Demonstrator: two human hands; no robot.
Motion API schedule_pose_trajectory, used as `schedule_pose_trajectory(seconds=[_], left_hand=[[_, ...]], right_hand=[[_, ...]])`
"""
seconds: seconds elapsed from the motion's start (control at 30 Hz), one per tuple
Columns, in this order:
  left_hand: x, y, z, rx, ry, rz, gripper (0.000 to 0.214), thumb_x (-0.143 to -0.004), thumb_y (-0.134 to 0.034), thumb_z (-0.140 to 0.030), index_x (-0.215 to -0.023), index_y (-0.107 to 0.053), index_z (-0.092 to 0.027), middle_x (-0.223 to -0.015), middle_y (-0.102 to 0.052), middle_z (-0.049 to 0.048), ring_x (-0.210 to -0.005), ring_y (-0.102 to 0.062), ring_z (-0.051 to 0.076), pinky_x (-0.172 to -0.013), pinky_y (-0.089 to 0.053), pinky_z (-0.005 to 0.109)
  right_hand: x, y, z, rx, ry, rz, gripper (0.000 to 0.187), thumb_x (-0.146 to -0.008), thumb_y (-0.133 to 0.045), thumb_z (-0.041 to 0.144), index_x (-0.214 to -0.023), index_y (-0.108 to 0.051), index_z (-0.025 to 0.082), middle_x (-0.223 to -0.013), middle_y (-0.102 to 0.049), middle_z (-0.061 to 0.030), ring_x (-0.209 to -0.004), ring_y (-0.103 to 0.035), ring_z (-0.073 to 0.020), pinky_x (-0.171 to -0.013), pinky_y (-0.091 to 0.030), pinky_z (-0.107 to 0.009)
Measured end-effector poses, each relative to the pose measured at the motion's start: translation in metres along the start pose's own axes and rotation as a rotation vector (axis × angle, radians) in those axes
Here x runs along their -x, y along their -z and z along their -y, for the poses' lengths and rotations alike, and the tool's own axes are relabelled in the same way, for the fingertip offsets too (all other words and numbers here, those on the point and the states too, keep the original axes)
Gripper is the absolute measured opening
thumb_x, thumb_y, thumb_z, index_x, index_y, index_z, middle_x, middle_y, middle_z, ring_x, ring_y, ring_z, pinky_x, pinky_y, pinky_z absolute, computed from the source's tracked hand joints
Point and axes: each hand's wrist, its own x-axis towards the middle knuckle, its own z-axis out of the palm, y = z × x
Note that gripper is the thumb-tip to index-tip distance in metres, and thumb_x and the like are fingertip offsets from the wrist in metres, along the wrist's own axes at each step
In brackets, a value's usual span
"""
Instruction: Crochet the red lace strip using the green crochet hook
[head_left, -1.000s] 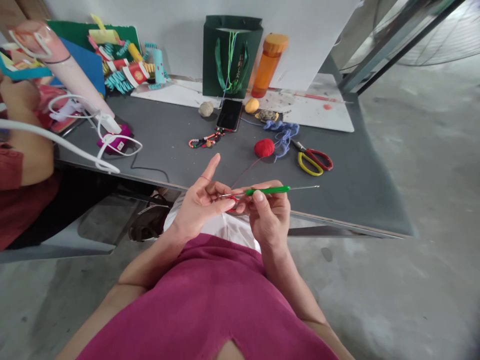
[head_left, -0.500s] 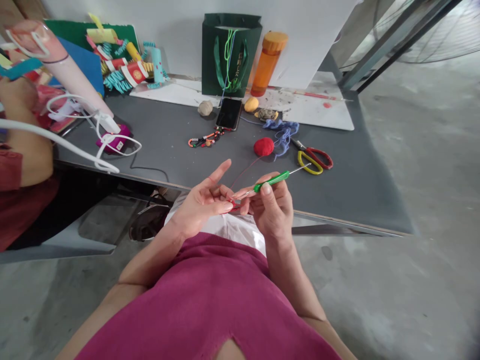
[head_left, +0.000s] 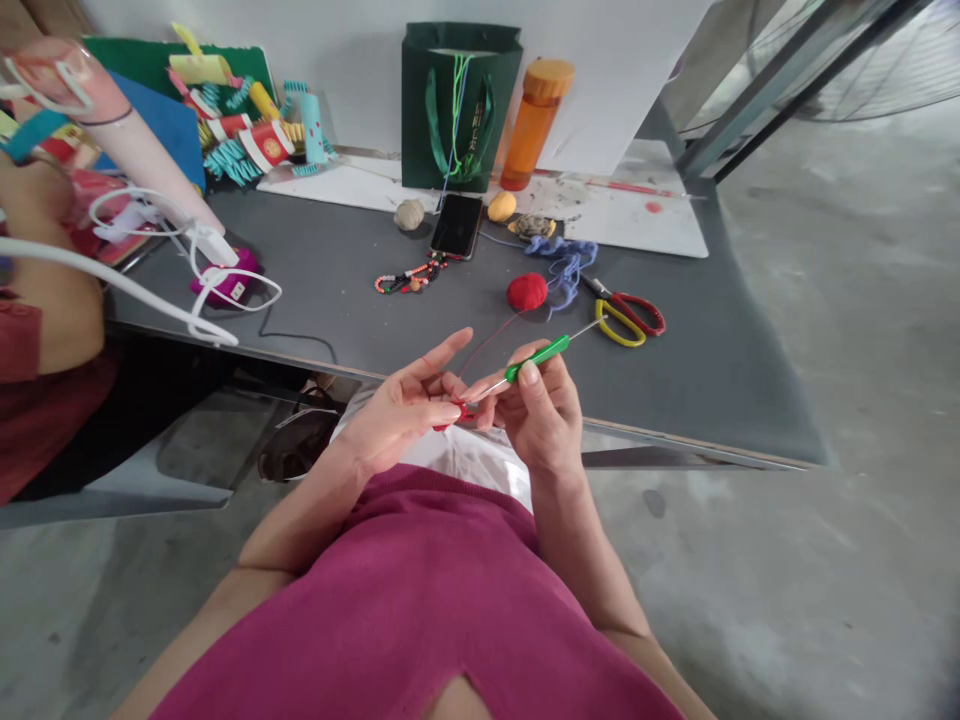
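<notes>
Two closed grips: left hand pinches limp red yarn, right hand holds the stiff crochet hook by its green handle.

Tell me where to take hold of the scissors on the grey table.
The scissors lie flat, blades pointing left toward the blue yarn, handle loops lying to the right. Probably best to grip the yellow and red loops, coming down from above on the right side.
</notes>
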Motion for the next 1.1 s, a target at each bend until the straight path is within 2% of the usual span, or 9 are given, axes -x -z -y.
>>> schedule_pose_trajectory(seconds=[0.2, 0.43, 0.57, 0.67, 0.73, 0.9, 1.0, 1.1], left_hand=[[0.002, -0.003, -0.003, -0.042, 0.005, -0.024, 0.074, -0.070, -0.085, -0.007, -0.140, -0.073, -0.030, -0.079, -0.069, -0.0041, -0.075, -0.062, 0.012, -0.075, -0.044, 0.030], [0.003, -0.004, -0.002, -0.138, -0.085, -0.058, 0.077, -0.070, -0.088, -0.010, -0.142, -0.072, -0.032, -0.078, -0.069, -0.0052, -0.074, -0.060, 0.009, -0.071, -0.047, 0.025], [0.002, 0.000, 0.001, -0.176, -0.157, -0.065, 0.079, -0.071, -0.090, -0.013, -0.145, -0.070, -0.033, -0.079, -0.069, -0.0050, -0.072, -0.060, 0.009, -0.069, -0.048, 0.023], [0.002, 0.001, 0.003, -0.213, -0.209, -0.092, 0.081, -0.071, -0.091, -0.014, -0.146, -0.068, -0.034, -0.079, -0.070, -0.0047, -0.073, -0.063, 0.009, -0.072, -0.050, 0.024], [0.003, 0.000, 0.003, -0.236, -0.245, -0.127, 0.079, -0.071, -0.091, -0.015, -0.145, -0.070, -0.035, -0.078, -0.070, -0.0051, -0.075, -0.064, 0.009, -0.076, -0.051, 0.025], [0.005, -0.005, 0.002, -0.293, -0.304, -0.210, 0.074, -0.071, -0.091, -0.015, -0.141, -0.073, -0.034, -0.074, -0.068, -0.0057, -0.076, -0.064, 0.010, -0.082, -0.050, 0.026], [0.006, -0.006, 0.002, -0.299, -0.302, -0.218, 0.077, -0.071, -0.091, -0.016, -0.144, -0.071, -0.033, -0.075, -0.069, -0.0058, -0.077, -0.064, 0.011, -0.081, -0.051, 0.026], [0.005, -0.007, 0.003, -0.242, -0.291, -0.205, 0.076, -0.071, -0.093, -0.018, -0.143, -0.071, -0.033, -0.074, -0.070, -0.0062, -0.075, -0.065, 0.011, -0.081, -0.053, 0.026]], right_hand=[[0.003, -0.001, 0.005, 0.104, 0.090, -0.063, 0.038, -0.093, -0.071, 0.061, -0.091, -0.050, 0.029, -0.072, -0.077, 0.0023, -0.052, -0.073, -0.0177, -0.041, -0.046, -0.027], [0.011, -0.006, 0.021, 0.252, 0.242, -0.075, 0.026, -0.097, -0.072, 0.054, -0.093, -0.057, 0.033, -0.066, -0.078, 0.0036, -0.049, -0.071, -0.0182, -0.044, -0.054, -0.030], [0.018, -0.003, 0.024, 0.348, 0.284, -0.068, 0.019, -0.098, -0.071, 0.051, -0.096, -0.063, 0.034, -0.074, -0.082, 0.0023, -0.055, -0.075, -0.0197, -0.052, -0.063, -0.035], [0.024, 0.003, 0.021, 0.460, 0.316, -0.027, 0.007, -0.102, -0.068, 0.040, -0.105, -0.070, 0.034, -0.093, -0.086, -0.0009, -0.065, -0.080, -0.0190, -0.059, -0.066, -0.035], [0.026, 0.005, 0.018, 0.517, 0.358, -0.008, 0.009, -0.103, -0.067, 0.034, -0.112, -0.071, 0.033, -0.103, -0.087, -0.0024, -0.073, -0.082, -0.0192, -0.063, -0.066, -0.035], [0.023, 0.004, 0.014, 0.610, 0.434, 0.039, 0.011, -0.101, -0.069, 0.032, -0.112, -0.071, 0.031, -0.103, -0.088, -0.0034, -0.084, -0.084, -0.0225, -0.070, -0.068, -0.040], [0.021, 0.001, 0.013, 0.637, 0.469, 0.046, 0.011, -0.102, -0.067, 0.028, -0.111, -0.072, 0.030, -0.103, -0.088, -0.0037, -0.088, -0.084, -0.0227, -0.076, -0.069, -0.042], [0.021, 0.001, 0.012, 0.659, 0.541, 0.073, 0.019, -0.100, -0.067, 0.020, -0.113, -0.073, 0.031, -0.106, -0.088, -0.0035, -0.094, -0.085, -0.0237, -0.078, -0.069, -0.043]])
